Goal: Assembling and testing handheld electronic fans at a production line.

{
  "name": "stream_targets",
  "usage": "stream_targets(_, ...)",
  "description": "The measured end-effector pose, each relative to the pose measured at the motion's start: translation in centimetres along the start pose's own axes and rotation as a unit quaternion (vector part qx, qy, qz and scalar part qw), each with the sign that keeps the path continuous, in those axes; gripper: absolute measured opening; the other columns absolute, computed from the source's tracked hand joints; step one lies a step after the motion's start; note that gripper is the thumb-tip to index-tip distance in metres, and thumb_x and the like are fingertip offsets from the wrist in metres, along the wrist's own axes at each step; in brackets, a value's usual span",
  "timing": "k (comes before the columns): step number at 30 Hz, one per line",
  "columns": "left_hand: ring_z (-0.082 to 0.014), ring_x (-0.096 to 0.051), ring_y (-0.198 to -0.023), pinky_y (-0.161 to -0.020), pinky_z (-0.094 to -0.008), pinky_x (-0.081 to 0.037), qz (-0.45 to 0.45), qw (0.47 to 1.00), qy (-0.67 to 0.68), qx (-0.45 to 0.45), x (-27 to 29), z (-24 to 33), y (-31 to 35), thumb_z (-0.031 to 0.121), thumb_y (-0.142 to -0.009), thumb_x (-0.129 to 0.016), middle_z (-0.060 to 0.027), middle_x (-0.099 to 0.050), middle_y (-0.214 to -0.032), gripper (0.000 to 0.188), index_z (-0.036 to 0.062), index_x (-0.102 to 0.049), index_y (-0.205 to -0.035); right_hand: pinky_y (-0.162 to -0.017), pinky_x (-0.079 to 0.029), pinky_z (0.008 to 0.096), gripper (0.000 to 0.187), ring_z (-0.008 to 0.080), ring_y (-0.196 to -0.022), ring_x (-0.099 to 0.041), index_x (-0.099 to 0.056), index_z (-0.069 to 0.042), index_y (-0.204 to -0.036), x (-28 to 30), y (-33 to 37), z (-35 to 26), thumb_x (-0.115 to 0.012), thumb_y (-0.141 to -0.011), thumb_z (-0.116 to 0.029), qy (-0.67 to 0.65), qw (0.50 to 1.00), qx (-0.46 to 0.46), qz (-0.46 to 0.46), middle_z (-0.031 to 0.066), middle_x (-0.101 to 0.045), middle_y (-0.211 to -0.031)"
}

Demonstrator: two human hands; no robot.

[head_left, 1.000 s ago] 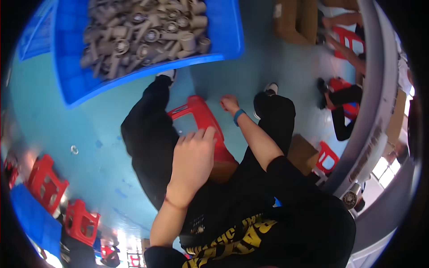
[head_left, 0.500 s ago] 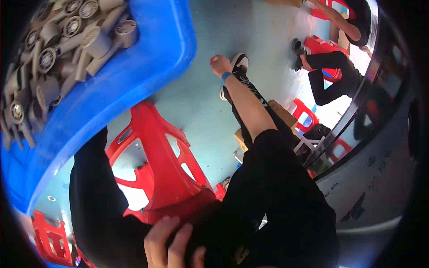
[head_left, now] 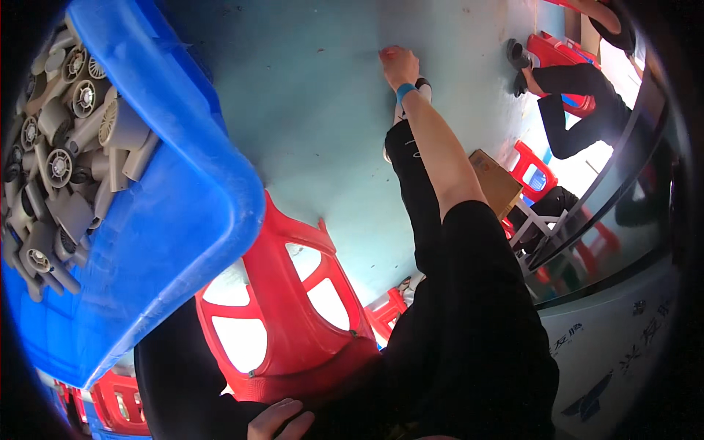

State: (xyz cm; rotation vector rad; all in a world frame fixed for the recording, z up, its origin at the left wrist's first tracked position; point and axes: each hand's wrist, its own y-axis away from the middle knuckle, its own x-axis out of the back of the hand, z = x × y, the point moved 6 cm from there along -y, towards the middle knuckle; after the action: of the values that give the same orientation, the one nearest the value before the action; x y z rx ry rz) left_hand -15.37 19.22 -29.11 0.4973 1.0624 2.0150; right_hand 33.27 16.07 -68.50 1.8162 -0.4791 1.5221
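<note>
Fans (head_left: 61, 167), beige and grey with round grilles, lie heaped in a blue bin (head_left: 242, 202) at my left, massed toward its far side, with bare blue plastic between the heap and the bin's near right corner. My hands are apart. My right hand (head_left: 400, 66) stretches out beyond that corner, well clear of the rim, fingers curled into a fist above my shoe; I see nothing in it. Of my left hand (head_left: 281, 422), only bent fingers show, low against my dark clothes, so I cannot tell whether it grips anything.

A second ago the bin spans the top of my view and my left hand is raised before me; now the bin sits at the left and that hand is low. I judge this a shift of posture, with the fans unhandled.

A red stool (head_left: 282, 315) stands just beside the bin's near right corner, partly behind it. Farther right are a brown box (head_left: 496, 182) and a co-worker's black-clad leg (head_left: 587, 84). Dark characters and a winged mark cross a pale panel (head_left: 616, 352) at lower right; I make out no label on the fans or bin.
</note>
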Motion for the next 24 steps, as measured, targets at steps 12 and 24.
stream_targets(12,-0.0324,-0.060,-0.098,-0.089,-0.0371,-0.046,0.036,0.999,0.023,-0.002,0.5,-0.4,0.3,0.025,-0.082,-0.064,-0.0202,-0.061,-0.104,0.037,-0.0031,-0.061,-0.105,-0.075,-0.052,0.0439,0.018,0.0341,-0.088,-0.063,-0.067,-0.008,-0.086,-1.3,0.9,-1.9,-0.060,-0.079,-0.024,0.068,0.997,-0.022,-0.036,0.0169,-0.066,-0.088)
stream_targets(24,-0.0326,-0.060,-0.096,-0.088,-0.0384,-0.046,0.041,0.999,0.009,0.020,0.1,-0.2,-0.1,0.029,-0.086,-0.061,-0.0213,-0.060,-0.105,0.039,-0.0033,-0.059,-0.108,-0.076,-0.051,0.0426,0.026,0.0338,-0.091,-0.062,-0.067,-0.009,-0.087,-1.1,0.2,-4.1,-0.060,-0.077,-0.031,0.180,0.971,0.074,-0.137,0.0156,-0.066,-0.093)
